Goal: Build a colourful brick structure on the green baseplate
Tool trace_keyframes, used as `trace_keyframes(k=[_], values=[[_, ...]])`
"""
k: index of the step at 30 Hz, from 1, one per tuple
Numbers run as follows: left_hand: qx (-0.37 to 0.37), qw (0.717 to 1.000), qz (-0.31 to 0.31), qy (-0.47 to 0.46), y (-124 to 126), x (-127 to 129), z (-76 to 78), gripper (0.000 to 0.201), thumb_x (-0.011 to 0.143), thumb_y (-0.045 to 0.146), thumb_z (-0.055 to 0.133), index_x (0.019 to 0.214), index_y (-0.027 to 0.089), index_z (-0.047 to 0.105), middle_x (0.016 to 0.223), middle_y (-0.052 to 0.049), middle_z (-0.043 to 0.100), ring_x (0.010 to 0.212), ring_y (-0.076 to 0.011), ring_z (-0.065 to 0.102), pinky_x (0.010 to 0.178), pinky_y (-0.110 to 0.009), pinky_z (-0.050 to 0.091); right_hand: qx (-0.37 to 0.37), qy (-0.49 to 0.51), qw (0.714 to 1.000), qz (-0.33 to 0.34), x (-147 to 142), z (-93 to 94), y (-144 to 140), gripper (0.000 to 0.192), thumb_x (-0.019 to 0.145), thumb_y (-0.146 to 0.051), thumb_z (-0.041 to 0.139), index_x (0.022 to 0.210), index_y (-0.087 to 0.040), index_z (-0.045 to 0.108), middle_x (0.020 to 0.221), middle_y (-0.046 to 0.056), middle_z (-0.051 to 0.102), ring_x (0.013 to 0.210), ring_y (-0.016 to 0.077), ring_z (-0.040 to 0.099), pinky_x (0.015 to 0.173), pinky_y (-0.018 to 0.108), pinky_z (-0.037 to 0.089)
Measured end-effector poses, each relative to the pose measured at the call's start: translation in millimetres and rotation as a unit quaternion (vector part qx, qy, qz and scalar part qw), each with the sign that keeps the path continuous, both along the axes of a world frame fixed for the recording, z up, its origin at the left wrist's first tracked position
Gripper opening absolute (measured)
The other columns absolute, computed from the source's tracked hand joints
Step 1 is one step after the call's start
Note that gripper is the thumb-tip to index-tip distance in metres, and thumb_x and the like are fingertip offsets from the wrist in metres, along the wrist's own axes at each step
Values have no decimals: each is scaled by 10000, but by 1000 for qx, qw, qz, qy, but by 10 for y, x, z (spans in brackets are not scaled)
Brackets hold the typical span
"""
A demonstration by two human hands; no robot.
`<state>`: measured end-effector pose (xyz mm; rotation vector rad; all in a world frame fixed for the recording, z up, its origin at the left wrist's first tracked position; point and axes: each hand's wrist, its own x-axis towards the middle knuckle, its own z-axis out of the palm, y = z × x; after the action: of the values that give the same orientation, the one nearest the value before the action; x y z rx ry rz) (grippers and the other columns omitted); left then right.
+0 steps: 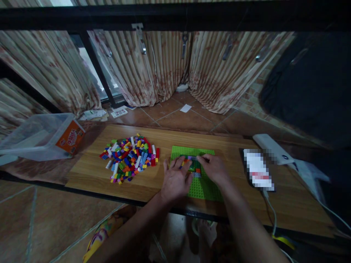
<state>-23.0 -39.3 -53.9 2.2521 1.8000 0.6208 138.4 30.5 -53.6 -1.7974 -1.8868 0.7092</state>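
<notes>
Patterned beige curtains (153, 65) and a terracotta tile floor (178, 117) frame the low wooden table (87, 175) where both my hands work over a bright green studded plastic baseplate (204, 188). On it my left hand (175, 180) lies with fingers spread apart, the tips touching a small multicoloured brick assembly (195, 166) on the plate's middle. My right hand (215, 168) curls over the same assembly from the other side, fingertips drawn together on its top edge; whether they pinch a single brick I cannot tell. Well to the left of my left hand lies a loose heap of mixed-colour plastic bricks (128, 159), and beyond it a clear plastic storage tub with an orange label (44, 137). Near my right wrist lies a dark phone (257, 170), its screen blurred.
</notes>
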Motion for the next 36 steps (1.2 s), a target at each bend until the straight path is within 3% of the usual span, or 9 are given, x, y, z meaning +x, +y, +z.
trace_keyframes(k=[4,8,13,22,28,33,36], values=[[4,998,44,-38,100,-81,63,368,896,322,504,1246,238,575,1334,-73,564,1202,-259,503,1049,-505,345,-15,25,1000,5,19,-15,-26,205,785,-381,595,773,-197,684,779,46,719,720,184,639,667,297,434],[-13,996,70,-60,153,-158,81,370,877,272,522,1236,205,587,1322,-85,571,1193,-249,514,1039,-437,373,-21,-4,1000,6,1,-42,-49,259,690,-449,679,767,-202,659,755,28,693,685,182,617,634,300,428],[-27,995,71,-66,143,-187,76,348,872,275,532,1204,204,607,1309,-79,579,1185,-244,519,1041,-424,376,4,-60,998,2,-47,-72,-49,292,659,-485,687,707,-205,615,720,23,653,662,180,588,606,299,401],[-36,994,71,-73,110,-191,83,319,879,285,518,1168,203,625,1282,-70,601,1162,-244,528,1020,-437,403,29,-64,997,12,-23,-181,-50,287,676,-480,670,704,-204,595,741,36,631,672,182,579,623,304,416],[0,992,84,-94,106,-234,112,307,883,270,498,1149,209,639,1244,-58,624,1156,-229,529,1026,-414,405,50,-66,996,34,-27,-236,-53,284,696,-491,624,698,-213,567,725,42,624,678,194,580,622,313,424],[47,984,154,-70,167,-502,217,275,862,224,509,1086,184,663,1101,-76,676,1058,-216,573,984,-363,423,36,-58,997,28,-24,-210,-72,293,684,-507,625,677,-217,588,724,45,650,677,204,603,626,323,435],[20,975,218,-29,222,-803,335,230,862,220,485,935,167,697,959,-94,694,955,-211,606,902,-331,447,16,-39,999,23,22,-190,-86,343,691,-558,618,699,-216,622,752,53,677,693,215,625,639,333,451]])
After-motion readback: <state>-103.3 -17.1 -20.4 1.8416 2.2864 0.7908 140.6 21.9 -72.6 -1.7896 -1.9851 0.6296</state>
